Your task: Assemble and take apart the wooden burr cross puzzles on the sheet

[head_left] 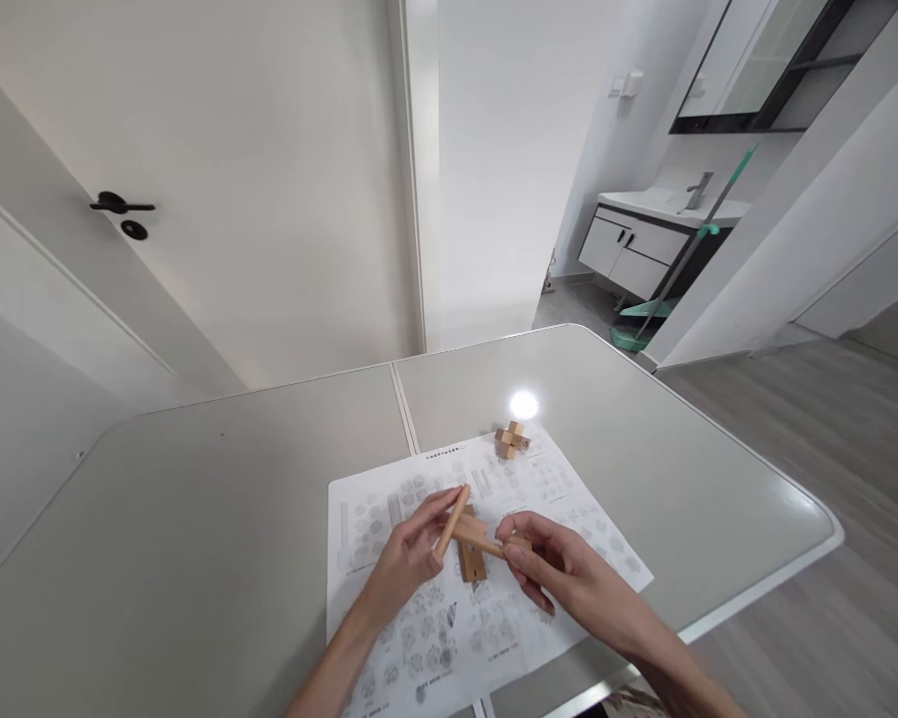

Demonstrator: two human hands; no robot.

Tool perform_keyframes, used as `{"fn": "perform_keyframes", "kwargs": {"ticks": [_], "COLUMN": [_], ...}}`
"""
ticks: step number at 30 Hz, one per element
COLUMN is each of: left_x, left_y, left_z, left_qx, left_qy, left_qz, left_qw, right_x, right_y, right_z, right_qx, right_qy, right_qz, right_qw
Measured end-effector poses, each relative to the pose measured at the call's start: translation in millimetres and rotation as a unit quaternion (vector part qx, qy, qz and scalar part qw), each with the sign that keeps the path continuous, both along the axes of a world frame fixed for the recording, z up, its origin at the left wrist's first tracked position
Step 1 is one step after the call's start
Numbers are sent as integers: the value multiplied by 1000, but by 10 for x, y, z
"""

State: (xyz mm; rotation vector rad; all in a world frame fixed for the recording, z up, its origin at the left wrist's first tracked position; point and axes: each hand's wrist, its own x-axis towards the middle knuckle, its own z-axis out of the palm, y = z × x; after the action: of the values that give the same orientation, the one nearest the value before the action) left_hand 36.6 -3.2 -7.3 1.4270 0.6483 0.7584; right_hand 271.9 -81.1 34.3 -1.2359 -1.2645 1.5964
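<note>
Several light-brown wooden pieces are between my hands, above a printed sheet (449,648). My left hand (415,543) grips a slim wooden stick (454,521), slanting up to the right, between thumb and fingers. My right hand (550,563) pinches the right end of another wooden piece (486,543), which reaches left toward the stick. Beneath them a darker flat wooden block (473,565) is partly covered. An assembled cross-shaped wooden puzzle (512,440) rests at the sheet's upper right edge, apart from both hands.
The grey folding table (217,538) has a pale rim and a centre seam. Beyond it stand a white door (269,179) with a black handle and a wall. A sink cabinet (633,244) and a green broom with dustpan (629,337) are at the back right.
</note>
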Motion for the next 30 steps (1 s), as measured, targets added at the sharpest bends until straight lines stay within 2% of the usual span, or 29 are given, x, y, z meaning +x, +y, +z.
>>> {"fn": "perform_keyframes", "kwargs": {"ticks": [4,10,15,21,25,30], "left_x": [0,3,2,-8,-11,-21], "left_y": [-10,-15,-16,-5,4,4], "left_z": [10,14,-37,-75,-38,-35], "left_qx": [0,-9,-12,-36,-45,-42], "left_qy": [-7,-21,-31,-41,-52,-38], "left_qz": [15,-20,-5,-35,-24,-16], "left_qw": [1000,1000,999,998,997,998], "right_x": [-100,-75,-80,-89,-90,-102], "right_y": [-31,-34,-32,-7,26,53], "right_z": [-66,-9,-8,30,20,-30], "right_qx": [11,4,10,-36,-31,-68], "right_qy": [15,49,40,117,137,151], "right_qz": [-31,2,-15,19,22,7], "right_qw": [999,999,999,992,990,986]}}
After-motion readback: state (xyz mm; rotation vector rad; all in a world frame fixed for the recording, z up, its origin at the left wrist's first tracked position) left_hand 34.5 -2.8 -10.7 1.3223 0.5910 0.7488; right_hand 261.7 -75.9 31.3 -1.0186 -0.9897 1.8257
